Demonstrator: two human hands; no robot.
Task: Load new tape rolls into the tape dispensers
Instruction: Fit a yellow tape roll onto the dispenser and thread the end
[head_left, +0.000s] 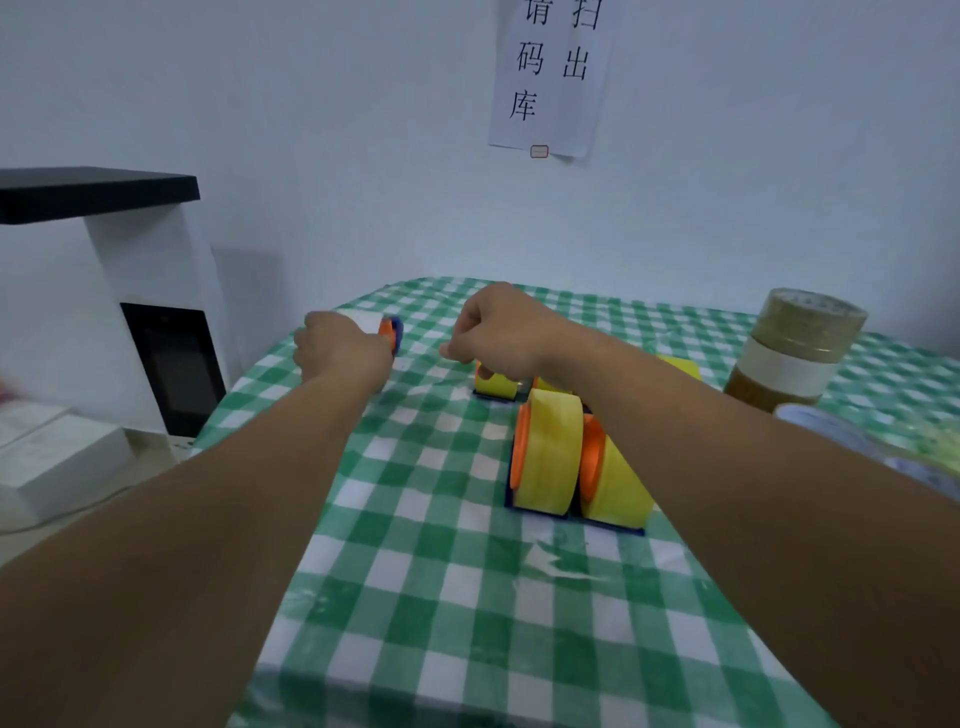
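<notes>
My left hand (340, 349) grips a small tape dispenser (390, 332) with an orange hub and blue frame, lifted slightly over the far left of the table; a pale roll shows behind my fingers. My right hand (501, 332) hovers to its right with fingers curled. I see nothing between them. Just beneath that hand stands a blue dispenser holding a yellow tape roll (496, 387). Two more yellow-loaded dispensers (545, 452) (618, 483) stand side by side nearer me. Another yellow roll (680, 366) shows behind my right forearm.
The table wears a green-and-white checked cloth (467, 597). A stack of brown and white tape rolls (795, 348) stands at the right, with a clear roll (831, 431) below it. A white appliance (104, 312) and a white box (57, 462) sit off the table's left edge.
</notes>
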